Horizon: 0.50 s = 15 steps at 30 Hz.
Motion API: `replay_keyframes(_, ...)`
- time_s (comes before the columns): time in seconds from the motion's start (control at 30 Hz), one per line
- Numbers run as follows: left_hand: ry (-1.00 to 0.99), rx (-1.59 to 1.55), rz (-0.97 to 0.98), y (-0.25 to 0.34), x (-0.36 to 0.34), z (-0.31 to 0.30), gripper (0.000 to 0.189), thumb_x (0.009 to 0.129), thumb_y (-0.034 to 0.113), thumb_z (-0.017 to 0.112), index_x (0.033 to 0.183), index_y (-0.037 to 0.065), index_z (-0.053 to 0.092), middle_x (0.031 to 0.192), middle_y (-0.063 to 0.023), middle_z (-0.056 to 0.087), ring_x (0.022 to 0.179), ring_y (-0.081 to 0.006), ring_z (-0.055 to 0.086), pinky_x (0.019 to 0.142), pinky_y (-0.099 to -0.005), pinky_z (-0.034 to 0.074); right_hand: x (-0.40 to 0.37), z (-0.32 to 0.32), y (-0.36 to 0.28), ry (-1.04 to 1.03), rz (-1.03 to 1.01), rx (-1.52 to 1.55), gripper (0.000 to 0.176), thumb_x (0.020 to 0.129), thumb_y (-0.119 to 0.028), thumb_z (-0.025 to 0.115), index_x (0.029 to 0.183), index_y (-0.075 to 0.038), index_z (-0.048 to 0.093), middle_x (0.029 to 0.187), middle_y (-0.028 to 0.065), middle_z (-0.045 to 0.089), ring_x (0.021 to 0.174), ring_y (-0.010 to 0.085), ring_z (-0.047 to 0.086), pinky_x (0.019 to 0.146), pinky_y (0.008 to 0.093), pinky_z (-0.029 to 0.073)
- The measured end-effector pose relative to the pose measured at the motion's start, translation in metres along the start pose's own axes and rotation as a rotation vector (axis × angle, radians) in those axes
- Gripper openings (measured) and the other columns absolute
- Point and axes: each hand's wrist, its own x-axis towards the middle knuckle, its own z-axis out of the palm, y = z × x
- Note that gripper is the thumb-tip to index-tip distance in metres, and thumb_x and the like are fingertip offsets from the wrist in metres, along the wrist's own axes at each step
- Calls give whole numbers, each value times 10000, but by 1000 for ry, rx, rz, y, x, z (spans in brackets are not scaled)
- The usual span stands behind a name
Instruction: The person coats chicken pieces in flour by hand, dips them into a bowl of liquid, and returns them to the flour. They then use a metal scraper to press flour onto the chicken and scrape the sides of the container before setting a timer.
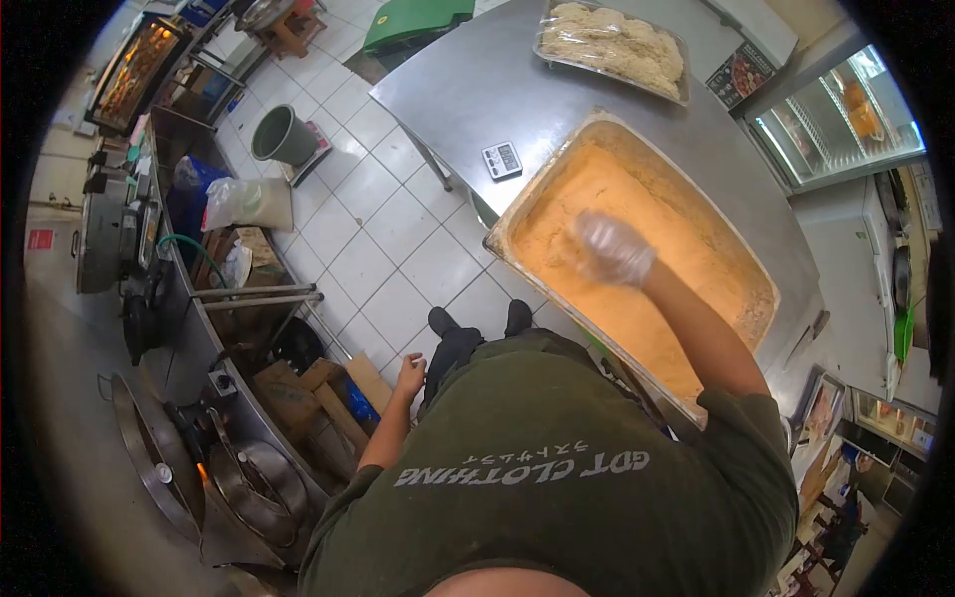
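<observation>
My right hand [612, 249], in a clear plastic glove, is down on the orange powdery mix that fills a large metal tray [507, 224] on the steel table [468, 90]. The hand is blurred, and its fingers look curled against the mix. Whether they hold any of it I cannot tell. My left hand [408, 376] is bare and hangs by my hip over the white tiled floor, fingers loosely curled, with nothing in it. My green shirt fills the bottom of the view.
A small digital scale [502, 159] lies on the table beside the tray. A second tray of pale shredded food [612, 45] under film sits at the far end. A grey bucket [282, 134] stands on the floor. Woks over a burner [249, 483] line the left counter.
</observation>
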Motion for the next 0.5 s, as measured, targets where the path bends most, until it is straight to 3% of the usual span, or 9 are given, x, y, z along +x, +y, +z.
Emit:
replay_keyframes(0.07,-52,111,-41,-9,-9,-3,400,879,269,508,1204,56,411,958,-139,560,701,-179,549,551,-303,449,7,62,-4,53,19,43,257,840,-171,473,1013,15,509,893,194,593,764,323,614,662,401,516)
replay_keyframes(0.17,-85,133,-57,-77,26,-10,391,883,276,510,1192,55,415,982,-134,554,670,-167,521,549,-311,452,34,102,8,111,14,148,207,842,-141,442,960,17,505,851,185,591,744,310,608,620,376,510)
replay_keyframes(0.27,-60,120,-91,-20,-10,-11,379,885,286,510,1180,64,424,1011,-127,552,710,-178,552,567,-318,457,44,83,2,132,-68,-12,223,848,-132,426,984,28,501,857,189,589,757,314,606,603,359,504)
replay_keyframes(0.37,-13,-20,-93,-14,6,-11,377,884,284,504,1191,77,426,1041,-121,549,763,-194,582,586,-320,460,31,100,20,249,132,-56,241,839,-146,451,981,39,513,853,194,582,794,329,598,638,391,496)
replay_keyframes(0.43,4,-52,-51,0,8,-7,381,884,279,500,1199,79,425,1039,-122,553,787,-200,595,590,-315,459,0,103,31,362,384,499,268,827,-184,477,968,39,527,848,189,584,798,324,593,650,412,485)
replay_keyframes(0.5,27,-79,-6,12,5,-6,387,882,271,497,1206,71,428,1025,-117,561,770,-187,592,586,-301,454,-21,107,28,386,621,615,294,819,-214,495,967,36,541,869,182,587,822,312,584,670,424,474)
